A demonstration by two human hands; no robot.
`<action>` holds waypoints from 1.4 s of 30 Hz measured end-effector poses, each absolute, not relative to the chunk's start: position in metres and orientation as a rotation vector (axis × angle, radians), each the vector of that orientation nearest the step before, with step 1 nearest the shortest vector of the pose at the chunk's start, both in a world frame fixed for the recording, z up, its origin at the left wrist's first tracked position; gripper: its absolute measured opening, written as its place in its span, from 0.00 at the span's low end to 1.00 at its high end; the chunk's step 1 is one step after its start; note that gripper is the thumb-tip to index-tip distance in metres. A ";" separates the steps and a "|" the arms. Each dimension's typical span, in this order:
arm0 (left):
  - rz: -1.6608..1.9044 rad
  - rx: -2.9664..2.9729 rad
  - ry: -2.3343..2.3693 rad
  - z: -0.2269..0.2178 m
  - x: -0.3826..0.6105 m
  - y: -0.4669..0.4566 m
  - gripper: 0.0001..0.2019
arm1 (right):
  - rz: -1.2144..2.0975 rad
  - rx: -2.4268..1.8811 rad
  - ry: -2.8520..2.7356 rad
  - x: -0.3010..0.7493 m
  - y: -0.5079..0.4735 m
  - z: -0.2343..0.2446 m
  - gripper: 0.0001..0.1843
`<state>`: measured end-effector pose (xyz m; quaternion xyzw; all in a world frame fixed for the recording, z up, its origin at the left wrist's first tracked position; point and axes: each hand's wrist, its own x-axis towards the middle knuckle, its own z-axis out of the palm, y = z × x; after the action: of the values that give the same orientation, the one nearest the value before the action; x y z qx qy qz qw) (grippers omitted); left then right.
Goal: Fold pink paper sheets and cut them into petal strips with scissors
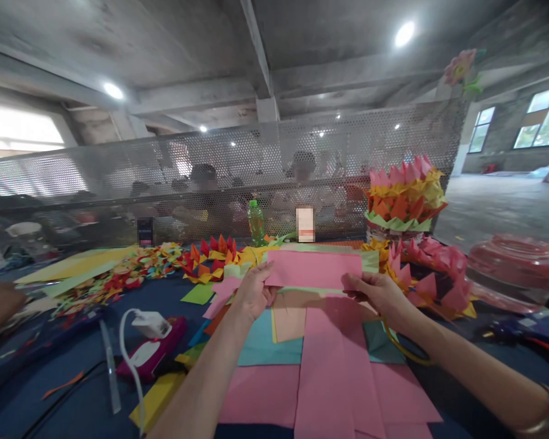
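I hold a pink paper sheet [313,269] up above the table, folded into a wide strip. My left hand [253,292] pinches its left edge with closed fingers. My right hand [375,291] grips its right edge the same way. Below the sheet, more pink sheets [329,372] lie spread on the blue table [73,402], over teal and orange sheets [274,341].
Folded paper flowers [405,195] stand stacked at the right, with pink ones [432,268] and a pink lidded jar [515,265] beside them. A green bottle [256,222], paper scraps [132,268], a white charger [150,323] and a mesh screen [219,177] with people behind it lie further off.
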<state>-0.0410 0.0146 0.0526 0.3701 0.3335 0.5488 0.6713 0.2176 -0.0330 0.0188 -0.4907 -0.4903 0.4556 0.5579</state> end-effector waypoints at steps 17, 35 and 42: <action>1.219 0.816 0.922 0.052 -0.041 0.015 0.05 | 1.284 -1.202 -1.087 0.218 -0.042 0.028 0.22; 1.236 0.762 0.900 0.052 -0.041 0.017 0.02 | 1.315 -1.229 -1.067 0.217 -0.042 0.029 0.21; 1.242 0.770 0.892 0.051 -0.042 0.018 0.04 | 1.297 -1.232 -1.070 0.216 -0.044 0.030 0.20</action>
<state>-0.0417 0.0177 0.0507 0.3396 0.3934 0.5479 0.6555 0.2156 -0.0437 0.0300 -0.5105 -0.4431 0.5373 0.5043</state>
